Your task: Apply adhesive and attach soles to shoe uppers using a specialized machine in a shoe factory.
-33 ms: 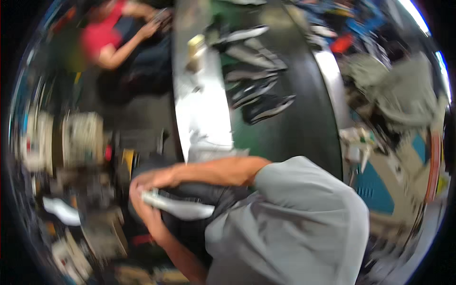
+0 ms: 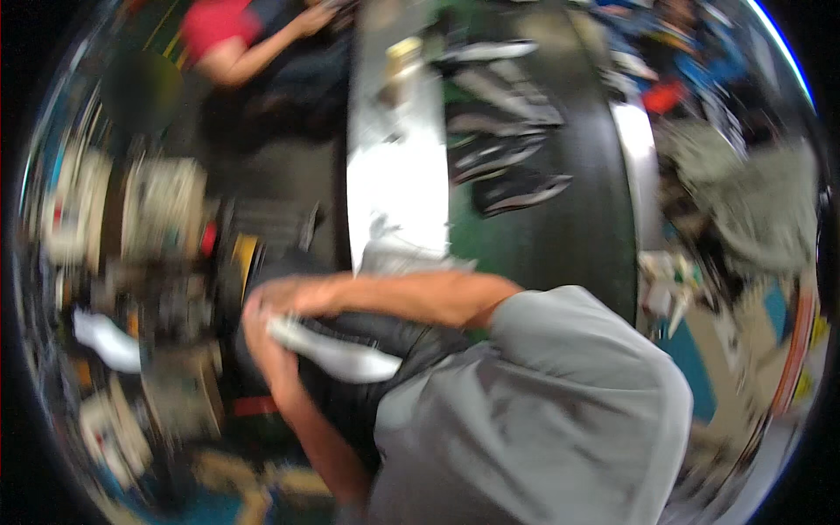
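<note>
Over my dark-trousered lap lies a long, white, foot-shaped piece [image 2: 346, 357], smooth and narrow; its exact kind is too blurred to tell. My right hand [image 2: 297, 297], its arm coming from the grey sleeve, bends round the far end of it. From below, my left hand [image 2: 265, 337] meets it at that same end. Both hands are closed there and almost touch, and motion smears the fingers. That gripped end is partly covered by them.
Several dark shoes [image 2: 525, 191] with pale soles stand on a dark green conveyor belt [image 2: 586, 236]. A pale metal ledge [image 2: 398, 179] runs beside it. Beyond sits a person in red [image 2: 219, 39]. At left are cream machine boxes [image 2: 162, 206] and another white foot-shaped piece [image 2: 107, 341].
My view has shifted a little, so the belt and shoes appear further right and most surroundings higher. Both hands keep hold of the white foot-shaped piece.
</note>
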Demonstrator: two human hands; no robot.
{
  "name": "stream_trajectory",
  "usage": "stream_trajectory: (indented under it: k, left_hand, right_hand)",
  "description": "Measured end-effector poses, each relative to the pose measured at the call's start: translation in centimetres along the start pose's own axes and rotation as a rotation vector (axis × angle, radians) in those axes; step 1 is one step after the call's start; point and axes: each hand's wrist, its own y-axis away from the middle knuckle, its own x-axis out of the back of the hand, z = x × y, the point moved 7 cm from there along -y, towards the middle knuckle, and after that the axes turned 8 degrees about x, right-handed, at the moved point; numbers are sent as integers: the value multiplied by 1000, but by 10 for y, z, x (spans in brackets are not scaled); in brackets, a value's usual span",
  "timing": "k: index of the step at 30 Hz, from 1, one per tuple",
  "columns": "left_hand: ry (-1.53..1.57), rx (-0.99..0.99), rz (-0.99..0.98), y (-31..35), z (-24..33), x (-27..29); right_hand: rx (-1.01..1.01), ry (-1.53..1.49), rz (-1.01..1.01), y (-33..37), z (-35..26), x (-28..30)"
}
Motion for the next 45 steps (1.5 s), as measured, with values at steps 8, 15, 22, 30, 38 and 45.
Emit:
stream_trajectory:
  k: [8,15,22,30,38,45]
  left_hand:
    - [575,93,-115,15,6,-5]
    - [361,19,-2,11,-23,6]
    - [364,-13,145,6,-18,26]
    - [637,199,266,-18,-54,52]
    - [746,-247,499,-49,140,276]
    - [518,-249,393,-55,208,319]
  right_hand:
    - [-376,-354,75,11,1,-5]
    - [-284,16,18,8,9,0]
    - [-185,632,56,24,-31,-17]
    - [-93,1396,-492,75,-101,-62]
    - [26,1463,-278,0,-168,-47]
    - [389,1479,-288,-187,-187,-117]
